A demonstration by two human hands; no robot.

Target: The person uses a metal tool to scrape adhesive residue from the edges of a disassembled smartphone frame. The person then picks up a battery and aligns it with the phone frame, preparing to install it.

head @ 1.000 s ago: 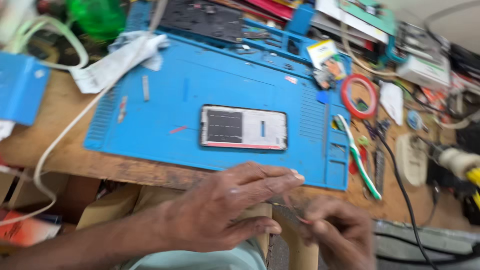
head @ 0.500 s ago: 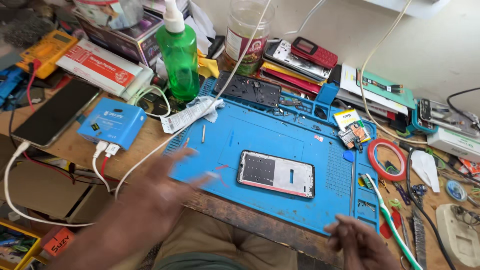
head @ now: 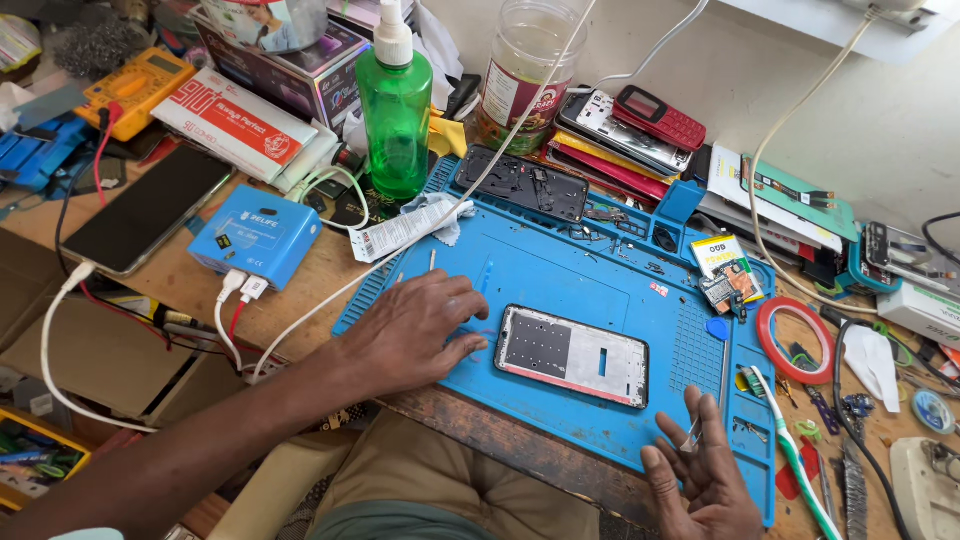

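While my left hand [head: 420,335] rests flat and empty on the blue silicone work mat [head: 560,270] just beside the bare metal phone frame [head: 573,355], I should keep my right hand [head: 705,480] pinching the thin tweezers [head: 692,432] gently.

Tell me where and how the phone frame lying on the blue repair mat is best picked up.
Probably by its two long edges, pinched from above. The phone frame lies flat on the blue repair mat, thin and rectangular, so the face offers no purchase. Its far long edge is clear of clutter; the left hand rests by its left short end, and the right hand sits near its lower right corner.
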